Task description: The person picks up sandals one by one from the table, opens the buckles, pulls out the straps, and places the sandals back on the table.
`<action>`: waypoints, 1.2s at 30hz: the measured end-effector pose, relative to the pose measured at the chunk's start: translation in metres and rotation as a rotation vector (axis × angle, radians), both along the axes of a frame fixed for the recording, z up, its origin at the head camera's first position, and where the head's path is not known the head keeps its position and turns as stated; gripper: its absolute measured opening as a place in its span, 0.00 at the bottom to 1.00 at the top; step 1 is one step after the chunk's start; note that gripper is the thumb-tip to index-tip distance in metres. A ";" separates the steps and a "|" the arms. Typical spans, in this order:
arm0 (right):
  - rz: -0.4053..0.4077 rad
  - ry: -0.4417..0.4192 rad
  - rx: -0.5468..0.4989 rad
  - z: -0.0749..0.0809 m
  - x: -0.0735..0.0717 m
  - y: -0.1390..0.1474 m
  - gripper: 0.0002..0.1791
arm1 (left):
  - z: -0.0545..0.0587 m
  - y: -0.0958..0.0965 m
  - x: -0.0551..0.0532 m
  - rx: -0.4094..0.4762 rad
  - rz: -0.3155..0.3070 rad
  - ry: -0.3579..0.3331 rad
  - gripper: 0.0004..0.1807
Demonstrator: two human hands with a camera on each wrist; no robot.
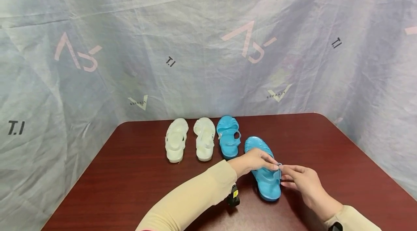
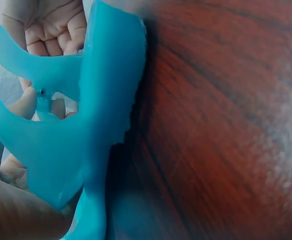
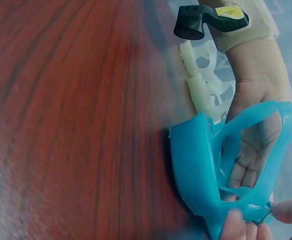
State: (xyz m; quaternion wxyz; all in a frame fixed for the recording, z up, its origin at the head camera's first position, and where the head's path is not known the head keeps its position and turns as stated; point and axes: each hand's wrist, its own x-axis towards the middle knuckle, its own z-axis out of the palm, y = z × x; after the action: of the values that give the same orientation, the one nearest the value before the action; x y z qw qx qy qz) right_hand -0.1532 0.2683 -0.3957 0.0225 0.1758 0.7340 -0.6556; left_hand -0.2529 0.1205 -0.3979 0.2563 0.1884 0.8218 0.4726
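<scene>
A blue jelly sandal lies sole down on the table, toe pointing away. My left hand reaches across the top of it from the left, its thumb and fingers pinching the ankle strap at the sandal's right side. From the right, my right hand pinches the strap's fastening with thumb and forefinger; the fingertips of both hands meet there. The right wrist view shows the heel strap standing up in a loop. Close to the left fingers, a small round hole or pin shows in the left wrist view.
The second blue sandal lies behind and left of the handled one. Further left are two white sandals, toes also pointing away. The dark red wooden table ends at a grey printed cloth hanging behind and at both sides.
</scene>
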 end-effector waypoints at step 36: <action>0.142 0.029 0.332 0.014 -0.017 0.006 0.24 | 0.003 0.001 0.001 0.007 0.005 0.003 0.05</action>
State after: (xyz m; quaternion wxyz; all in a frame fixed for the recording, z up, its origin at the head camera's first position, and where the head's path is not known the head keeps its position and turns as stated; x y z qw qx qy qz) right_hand -0.1706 0.2748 -0.3814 0.0286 0.1152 0.8430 -0.5247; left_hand -0.2517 0.1212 -0.3946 0.2531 0.1882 0.8210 0.4759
